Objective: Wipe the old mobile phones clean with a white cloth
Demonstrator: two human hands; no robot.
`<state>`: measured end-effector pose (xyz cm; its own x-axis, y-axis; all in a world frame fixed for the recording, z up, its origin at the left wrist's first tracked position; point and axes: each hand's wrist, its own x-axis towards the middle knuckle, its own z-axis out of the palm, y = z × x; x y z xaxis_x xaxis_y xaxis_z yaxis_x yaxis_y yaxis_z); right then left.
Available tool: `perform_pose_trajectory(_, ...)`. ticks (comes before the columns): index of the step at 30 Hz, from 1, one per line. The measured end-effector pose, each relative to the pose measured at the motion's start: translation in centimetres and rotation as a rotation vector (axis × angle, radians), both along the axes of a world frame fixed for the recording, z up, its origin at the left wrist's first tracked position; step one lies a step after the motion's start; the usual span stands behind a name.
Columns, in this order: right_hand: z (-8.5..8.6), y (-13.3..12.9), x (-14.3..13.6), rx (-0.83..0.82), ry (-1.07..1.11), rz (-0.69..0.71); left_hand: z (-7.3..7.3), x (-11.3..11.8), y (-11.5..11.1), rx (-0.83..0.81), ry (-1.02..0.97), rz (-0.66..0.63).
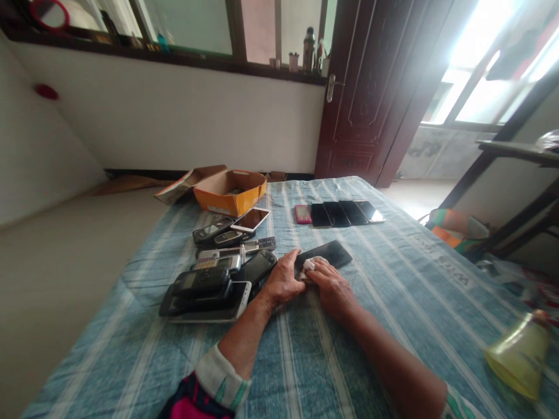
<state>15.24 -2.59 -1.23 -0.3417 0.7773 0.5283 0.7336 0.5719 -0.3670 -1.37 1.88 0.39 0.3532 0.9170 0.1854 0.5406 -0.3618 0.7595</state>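
A dark phone [334,254] lies at a slant on the striped blue cloth [301,361]. My left hand [283,280] grips its left end between thumb and fingers. Pressed on the phone's near left part is a white wad of cloth or tissue [310,265], held under the bent fingers of my right hand [332,286]. A pile of phones lies left of my hands, among them a black one [203,283] and a white-framed one [252,220]. Beyond my hands, several dark phones [338,214] lie in a row beside a small pink-edged device [303,214].
An open orange box [231,201] stands at the table's far left corner. On the right edge lies a yellow translucent container [519,355]. Behind the table are a white wall, a window sill with bottles [308,49] and a dark red door [371,87].
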Motion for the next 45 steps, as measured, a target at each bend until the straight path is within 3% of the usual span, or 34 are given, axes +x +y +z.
perform_pose_trajectory(4,-0.4,0.1,-0.1,0.023,0.032,-0.092,-0.5,-0.2,0.4,-0.009,-0.028,-0.001)
perform_pose_trajectory(9,0.1,-0.6,-1.4,0.018,0.098,-0.020,-0.8,-0.2,0.7,0.047,-0.010,0.030)
perform_pose_trajectory(17,0.8,-1.1,-2.8,-0.025,0.220,-0.050,-0.3,0.7,0.1,0.204,0.069,0.125)
perform_pose_trajectory(28,1.7,-1.9,-3.0,-0.006,0.369,0.010,-0.1,0.8,-0.1,0.169,0.023,0.180)
perform_pose_trajectory(33,1.4,-0.7,-0.1,0.046,0.226,-0.195,-0.3,0.9,0.0,0.204,0.047,0.201)
perform_pose_trajectory(38,0.8,0.3,3.1,-0.017,0.048,-0.405,-0.5,1.1,0.0,0.216,0.050,0.192)
perform_pose_trajectory(40,0.9,0.2,3.3,-0.044,0.005,-0.374,-0.6,1.0,0.1,0.223,0.041,0.191)
perform_pose_trajectory(45,1.2,-0.3,1.3,-0.041,-0.023,-0.138,-0.5,0.9,0.2,0.236,0.041,0.182)
